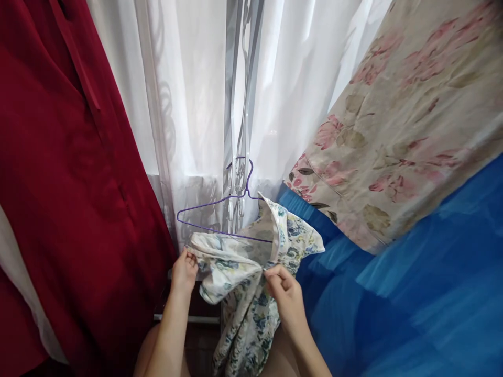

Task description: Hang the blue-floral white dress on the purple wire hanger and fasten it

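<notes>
A floral garment (251, 309), white with blue, green and yellow print, hangs by one shoulder from a purple hanger (204, 229). The hanger's right arm goes inside the garment's right shoulder, while its left arm is bare. My left hand (185, 269) pinches the garment's loose left edge, just under the hanger's left end. Closed on the cloth near the neckline, my right hand (283, 289) grips it below the hanger's bottom bar. Between both hands the left shoulder part droops in folds. The rest of the garment falls down over my lap.
White strips (247, 104) hang down at the middle, and the hanger's hook is at their lower end. Behind are sheer white curtains (196, 104). Red cloth (78, 183) hangs at left; floral beige cloth (377, 131) and blue cloth (373, 309) hang at right.
</notes>
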Demonstrator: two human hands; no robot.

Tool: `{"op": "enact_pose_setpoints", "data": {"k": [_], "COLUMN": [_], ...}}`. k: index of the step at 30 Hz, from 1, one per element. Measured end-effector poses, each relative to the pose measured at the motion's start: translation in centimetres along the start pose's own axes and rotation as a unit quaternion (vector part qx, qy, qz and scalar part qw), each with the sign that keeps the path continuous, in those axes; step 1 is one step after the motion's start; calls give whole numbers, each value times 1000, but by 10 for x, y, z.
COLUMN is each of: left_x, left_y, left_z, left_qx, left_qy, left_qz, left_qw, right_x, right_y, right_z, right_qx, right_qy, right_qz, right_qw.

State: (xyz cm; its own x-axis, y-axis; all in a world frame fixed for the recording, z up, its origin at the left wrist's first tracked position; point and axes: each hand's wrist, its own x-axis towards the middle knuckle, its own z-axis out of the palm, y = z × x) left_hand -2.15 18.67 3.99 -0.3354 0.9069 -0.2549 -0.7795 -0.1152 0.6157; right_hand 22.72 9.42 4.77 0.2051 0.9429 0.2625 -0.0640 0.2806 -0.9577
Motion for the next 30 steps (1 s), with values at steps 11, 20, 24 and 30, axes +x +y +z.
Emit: {"op": "enact_pose_setpoints", "data": {"k": [11,20,24,30], "left_x": [-93,-154,-146,-120], "left_y": [-51,-25,-11,-18], "left_z": [23,28,17,-37], "left_qx": [123,396,391,421], "left_qy": [-267,-464,-440,-530], "left_qz": [26,135,98,-88], "left_qw": [955,781,803,731], "right_x": [-12,-40,-50,-60], "right_y": [90,23,5,5], "right_z": [-62,11,28,6], "right_qx": [-34,102,206,179], "right_qy": [230,-100,-162,-345], "right_qz": [106,197,282,375], "right_qw": [967,970,923,842]}}
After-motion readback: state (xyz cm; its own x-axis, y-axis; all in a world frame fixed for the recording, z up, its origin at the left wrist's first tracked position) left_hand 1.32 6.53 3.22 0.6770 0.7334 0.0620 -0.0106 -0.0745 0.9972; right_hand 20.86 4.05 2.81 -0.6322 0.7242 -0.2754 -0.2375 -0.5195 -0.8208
